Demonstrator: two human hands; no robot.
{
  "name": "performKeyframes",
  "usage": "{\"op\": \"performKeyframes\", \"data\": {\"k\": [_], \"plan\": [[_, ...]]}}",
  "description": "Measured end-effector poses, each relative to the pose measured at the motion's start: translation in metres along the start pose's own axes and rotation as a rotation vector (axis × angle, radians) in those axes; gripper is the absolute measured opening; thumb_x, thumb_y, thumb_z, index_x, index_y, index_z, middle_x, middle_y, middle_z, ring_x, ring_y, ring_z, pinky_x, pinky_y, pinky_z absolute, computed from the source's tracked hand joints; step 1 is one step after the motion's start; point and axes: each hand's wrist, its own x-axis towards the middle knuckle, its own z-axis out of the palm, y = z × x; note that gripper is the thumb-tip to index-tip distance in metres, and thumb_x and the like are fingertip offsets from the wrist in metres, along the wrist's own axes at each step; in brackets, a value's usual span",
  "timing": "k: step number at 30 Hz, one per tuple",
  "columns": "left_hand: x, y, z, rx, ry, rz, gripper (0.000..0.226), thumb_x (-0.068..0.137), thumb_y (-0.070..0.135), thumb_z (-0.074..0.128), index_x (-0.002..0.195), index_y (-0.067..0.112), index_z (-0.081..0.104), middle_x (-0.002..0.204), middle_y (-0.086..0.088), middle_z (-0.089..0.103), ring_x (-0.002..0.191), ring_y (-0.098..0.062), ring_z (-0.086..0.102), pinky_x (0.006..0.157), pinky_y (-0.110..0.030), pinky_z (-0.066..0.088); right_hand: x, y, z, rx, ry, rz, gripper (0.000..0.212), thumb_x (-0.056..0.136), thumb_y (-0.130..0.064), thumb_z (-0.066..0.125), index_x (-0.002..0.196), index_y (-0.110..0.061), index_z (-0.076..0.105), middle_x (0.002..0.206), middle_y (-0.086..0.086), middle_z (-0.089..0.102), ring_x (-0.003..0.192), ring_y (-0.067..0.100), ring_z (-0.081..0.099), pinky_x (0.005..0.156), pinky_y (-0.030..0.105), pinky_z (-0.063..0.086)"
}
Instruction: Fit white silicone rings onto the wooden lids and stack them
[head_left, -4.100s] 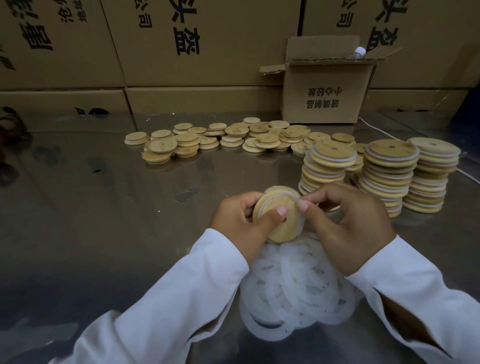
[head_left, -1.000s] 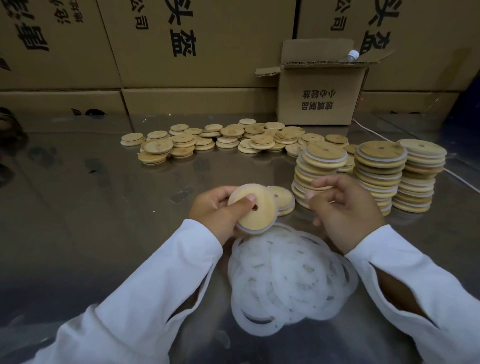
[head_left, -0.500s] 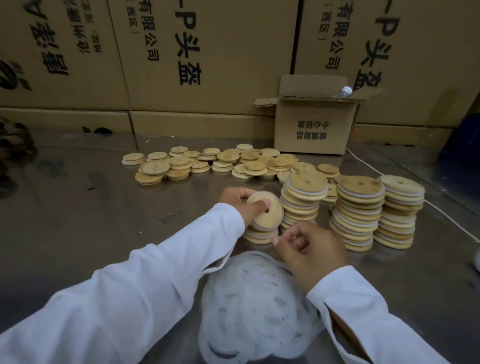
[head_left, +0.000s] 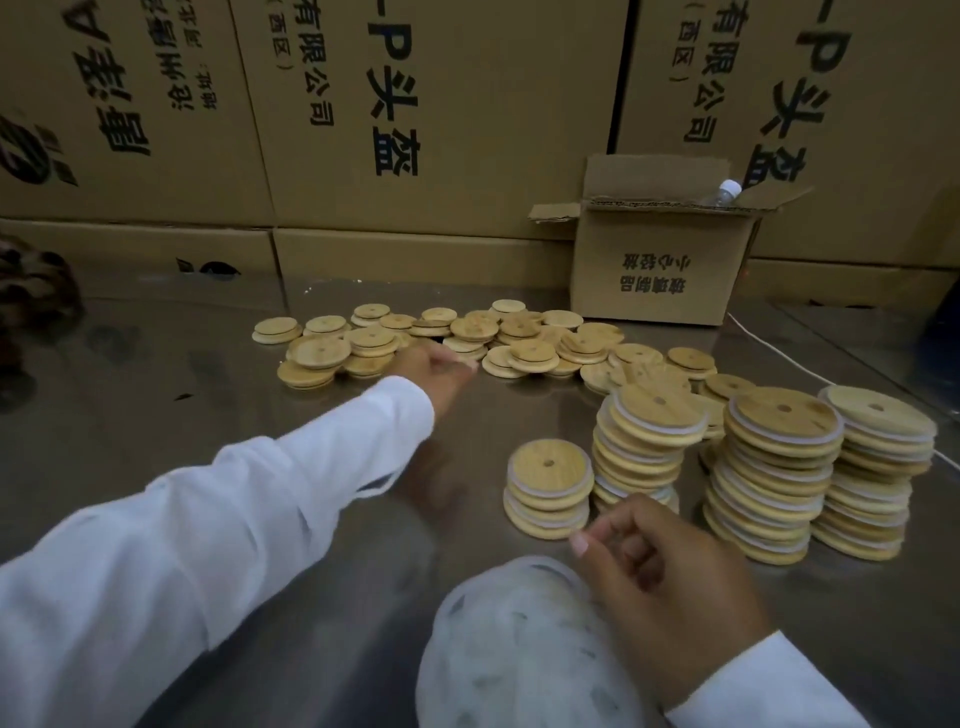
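Ringed lid (head_left: 549, 462) is down on the short stack (head_left: 545, 506), left hand (head_left: 436, 371), grip unclear, off to the upper-centre lids (head_left: 467, 330) for another, right hand (head_left: 670, 587) loosely curled, empty, over rings (head_left: 519, 649).

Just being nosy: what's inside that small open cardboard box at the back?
Only a clear bottle with a white cap pokes above the small box; its walls hide anything else.

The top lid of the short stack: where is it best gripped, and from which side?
Probably pinch the top lid by its rim, from above and the left: it lies flat, and a taller stack crowds its right side.
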Motion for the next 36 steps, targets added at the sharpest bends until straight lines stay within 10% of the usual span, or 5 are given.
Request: {"op": "performKeyframes", "data": {"k": [7, 10, 20, 29, 36], "plan": [[0.083, -0.035, -0.091, 0.741, 0.092, -0.016, 0.040, 0.076, 0.040, 0.068, 0.115, 0.039, 0.058, 0.136, 0.000, 0.048, 0.122, -0.028, 0.046, 0.097, -0.033, 0.036, 0.000, -0.003, -0.002, -0.080, -0.066, -0.027, 0.029, 0.069, -0.053, 0.053, 0.090, -0.061, 0.036, 0.079, -0.042, 0.051, 0.075, -0.013, 0.053, 0.059, 0.011, 0.044], [0.088, -0.053, -0.106, 0.964, -0.046, 0.020, 0.048, 0.084, 0.048, 0.058, 0.130, 0.042, 0.047, 0.146, 0.002, 0.037, 0.135, -0.027, 0.031, 0.110, -0.039, 0.025, 0.002, -0.002, -0.002, -0.096, -0.073, 0.024, 0.008, 0.070, -0.051, 0.056, 0.073, -0.044, 0.053, 0.081, -0.044, 0.050, 0.074, -0.013, 0.053, 0.065, 0.011, 0.045], [0.059, -0.015, -0.080, 0.211, 0.084, 0.075, 0.028, 0.092, 0.035, 0.051, 0.117, 0.025, 0.058, 0.117, -0.006, 0.060, 0.106, -0.028, 0.057, 0.094, -0.034, 0.043, 0.005, 0.002, -0.004, -0.140, -0.095, -0.052, 0.017, 0.076, -0.047, 0.052, 0.086, -0.055, 0.041, 0.078, -0.037, 0.054, 0.072, -0.005, 0.055, 0.059, 0.016, 0.044], [-0.065, 0.066, -0.043, -0.576, -0.693, -0.338, 0.049, 0.093, 0.052, 0.031, 0.112, 0.015, 0.057, 0.088, -0.010, 0.072, 0.065, -0.023, 0.070, 0.053, -0.029, 0.057, 0.004, 0.001, -0.004, -0.062, -0.288, -0.161, 0.022, 0.080, -0.026, 0.062, 0.063, -0.037, 0.055, 0.062, -0.015, 0.057, 0.065, -0.002, 0.052, 0.057, 0.013, 0.039], [-0.143, 0.053, -0.033, -0.872, -0.823, -0.377, 0.059, 0.067, 0.040, 0.058, 0.114, 0.005, 0.060, 0.084, -0.010, 0.072, 0.059, -0.019, 0.069, 0.049, -0.026, 0.056, -0.002, -0.003, -0.013, -0.166, -0.333, -0.279, 0.018, 0.071, -0.052, 0.059, 0.087, -0.044, 0.061, 0.084, -0.019, 0.053, 0.080, 0.000, 0.050, 0.078, 0.028, 0.047]]}}
